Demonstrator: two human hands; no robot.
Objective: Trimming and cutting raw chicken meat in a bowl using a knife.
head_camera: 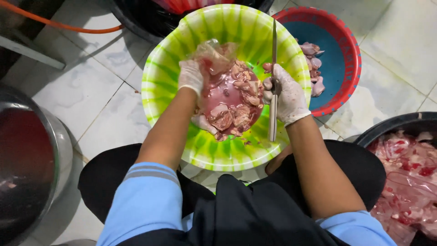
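Observation:
A green and white striped plastic basin [169,68] sits on the tiled floor before my knees, holding raw meat pieces [236,102] in pinkish liquid. My left hand [191,76], in a white glove, grips a clear plastic bag [214,57] with meat showing through it, held over the basin. My right hand [287,98], also gloved, holds a long knife [273,73] upright along the basin's right side, with its fingertips against a piece of meat.
A red-rimmed blue basin [339,64] with several pale meat pieces stands at the upper right. A black tub [396,125] of bagged raw meat is at the right. A steel bowl [59,150] lies at the left, an orange hose [59,25] and a dark tub at the top.

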